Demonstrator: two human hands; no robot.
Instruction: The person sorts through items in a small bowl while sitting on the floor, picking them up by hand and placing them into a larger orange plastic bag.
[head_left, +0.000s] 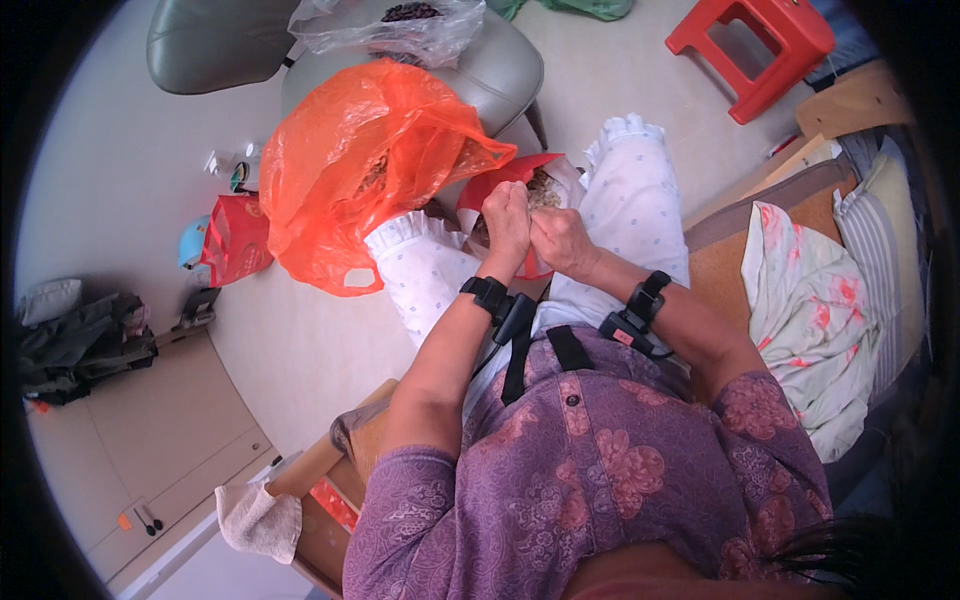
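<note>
My left hand (506, 217) and my right hand (559, 236) meet, fingers curled, above a red and white bag (491, 180) between my knees. Whatever they may pinch is too small or hidden to tell. Pale and brown bits, perhaps shelled nuts and shells, lie in that bag. To its left, an orange plastic bag (330, 165) stands open, with brown pieces that look like unshelled nuts visible inside. Both wrists wear black straps with small devices.
A grey padded chair (510, 75) ahead holds a clear plastic bag (315, 22) of dark beans or nuts. A red plastic stool (739, 67) stands at upper right. A red bag (236, 240) is on the floor at left, and floral cloth (810, 330) lies on the seat at right.
</note>
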